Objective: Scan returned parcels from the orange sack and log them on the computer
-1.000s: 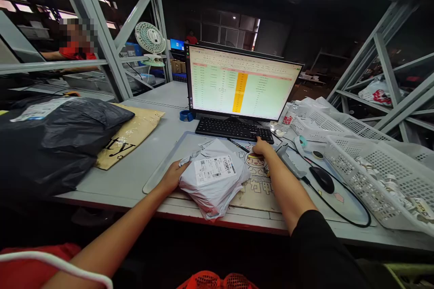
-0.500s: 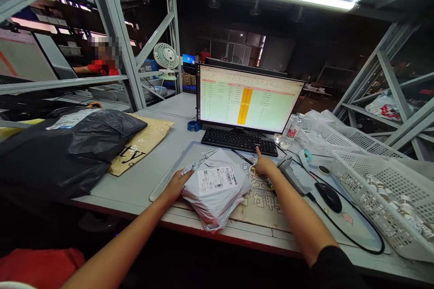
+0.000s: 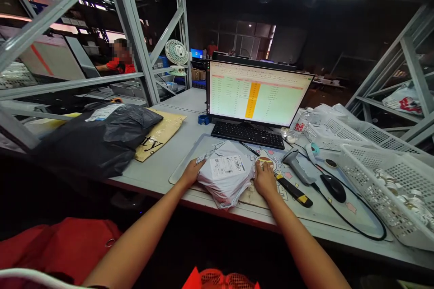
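A white plastic mailing parcel [image 3: 220, 185] with a printed label on top lies at the front of the desk mat [image 3: 190, 156]. My left hand [image 3: 191, 173] is closed on its left corner; some of the fingertips are hidden by the wrapping. Close by the parcel's right edge, my right hand [image 3: 265, 180] rests palm down with fingers stretched forward over the mat. Whether it touches the wrapping I cannot tell. To the right of that hand lies a black and yellow utility knife [image 3: 294, 190], and beyond it a grey barcode scanner [image 3: 298, 168]. A pen [image 3: 249, 148] lies behind the parcel.
A monitor [image 3: 257, 95] and a black keyboard [image 3: 247, 134] stand behind the mat. White baskets [image 3: 359, 180], one with small bottles, line the right side, near a mouse [image 3: 334, 188]. A large black bag [image 3: 111, 140] and a yellow mailer [image 3: 159, 133] lie left. A co-worker [image 3: 124, 58] sits beyond the frame.
My right hand has come back from the keyboard to the parcel's right side, uncovering the utility knife. My left hand still holds the parcel's left corner. The camera view has shifted somewhat.
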### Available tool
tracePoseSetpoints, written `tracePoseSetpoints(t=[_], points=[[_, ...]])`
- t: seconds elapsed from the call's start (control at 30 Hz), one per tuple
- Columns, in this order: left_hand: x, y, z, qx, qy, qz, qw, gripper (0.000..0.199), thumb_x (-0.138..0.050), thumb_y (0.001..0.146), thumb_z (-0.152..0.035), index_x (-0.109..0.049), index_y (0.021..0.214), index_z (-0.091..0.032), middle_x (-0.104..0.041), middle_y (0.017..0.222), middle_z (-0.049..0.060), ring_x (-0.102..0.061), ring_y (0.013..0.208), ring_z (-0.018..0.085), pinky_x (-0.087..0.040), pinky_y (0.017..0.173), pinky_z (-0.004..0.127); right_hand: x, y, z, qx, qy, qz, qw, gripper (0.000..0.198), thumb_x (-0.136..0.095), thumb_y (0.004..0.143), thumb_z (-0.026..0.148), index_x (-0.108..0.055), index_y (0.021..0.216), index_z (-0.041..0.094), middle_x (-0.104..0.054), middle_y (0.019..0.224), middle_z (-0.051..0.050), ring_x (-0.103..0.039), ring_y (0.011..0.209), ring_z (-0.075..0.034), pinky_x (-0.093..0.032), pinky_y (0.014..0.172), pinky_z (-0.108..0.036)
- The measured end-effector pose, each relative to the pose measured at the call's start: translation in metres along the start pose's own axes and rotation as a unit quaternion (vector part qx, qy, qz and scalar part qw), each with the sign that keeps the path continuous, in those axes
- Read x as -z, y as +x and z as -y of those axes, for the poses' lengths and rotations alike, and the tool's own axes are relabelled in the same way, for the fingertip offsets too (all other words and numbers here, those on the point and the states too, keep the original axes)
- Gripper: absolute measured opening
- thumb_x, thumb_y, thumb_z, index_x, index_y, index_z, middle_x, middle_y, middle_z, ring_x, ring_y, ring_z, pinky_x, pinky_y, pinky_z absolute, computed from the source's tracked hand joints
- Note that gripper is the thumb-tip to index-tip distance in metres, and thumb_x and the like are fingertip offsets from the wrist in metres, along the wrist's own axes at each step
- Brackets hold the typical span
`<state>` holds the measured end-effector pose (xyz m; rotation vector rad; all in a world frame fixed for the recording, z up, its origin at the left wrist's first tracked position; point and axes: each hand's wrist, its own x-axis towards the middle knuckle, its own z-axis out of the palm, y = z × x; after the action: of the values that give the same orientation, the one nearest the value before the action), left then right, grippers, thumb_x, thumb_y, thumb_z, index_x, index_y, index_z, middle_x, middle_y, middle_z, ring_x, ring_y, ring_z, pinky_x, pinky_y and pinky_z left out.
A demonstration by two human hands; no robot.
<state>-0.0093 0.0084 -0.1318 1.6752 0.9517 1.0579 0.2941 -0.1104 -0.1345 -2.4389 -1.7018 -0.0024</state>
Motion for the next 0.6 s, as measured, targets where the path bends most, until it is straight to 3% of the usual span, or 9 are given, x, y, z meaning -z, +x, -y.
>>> tracePoseSetpoints(t=[0.27,0.4,0.53,0.6], points=[[0.001,0.002,0.001,-0.019,0.024,-0.031,0.999,0.074,-0.062,0.080,-0.081,-0.080,0.097,-0.012,-0.080,0.087,0.014,-0.074,0.098,0.038,-0.058,0.095,0.050,-0.007,0.002,-0.002,0.023,0.044,-0.058,0.997,0.057,-0.045,0.107,0.023,-0.051,0.161,0.005,-0.050,0.164,-0.028,-0.047,0.155,-0.035,-0.030,0.131,-0.049],[-0.001,0.002,-0.001,-0.043,0.056,-0.062,0.996,0.069,-0.060,0.081,-0.080,-0.077,0.092,-0.014,-0.078,0.081,0.012,-0.073,0.088,0.035,-0.059,0.089,0.048,-0.002,0.007,-0.010,0.053,0.080,-0.103,0.990,0.053,-0.048,0.102,0.021,-0.060,0.152,0.007,-0.061,0.156,-0.022,-0.054,0.148,-0.030,-0.039,0.127,-0.043],[0.022,-0.007,-0.027,-0.095,0.113,-0.151,0.978,0.049,-0.056,0.095,-0.062,-0.074,0.103,-0.016,-0.078,0.088,0.009,-0.072,0.088,0.029,-0.058,0.090,0.040,0.014,-0.003,-0.049,0.038,0.115,-0.178,0.977,0.052,-0.037,0.106,0.031,-0.065,0.145,0.008,-0.065,0.150,-0.021,-0.057,0.142,-0.030,-0.041,0.124,-0.045],[0.039,-0.011,-0.050,-0.192,0.185,-0.175,0.948,0.033,-0.058,0.100,-0.045,-0.073,0.110,-0.018,-0.079,0.091,0.008,-0.074,0.088,0.026,-0.058,0.089,0.036,0.016,-0.016,-0.078,0.013,0.130,-0.205,0.970,0.054,-0.040,0.105,0.038,-0.068,0.139,0.007,-0.067,0.145,-0.023,-0.061,0.137,-0.035,-0.045,0.121,-0.050]])
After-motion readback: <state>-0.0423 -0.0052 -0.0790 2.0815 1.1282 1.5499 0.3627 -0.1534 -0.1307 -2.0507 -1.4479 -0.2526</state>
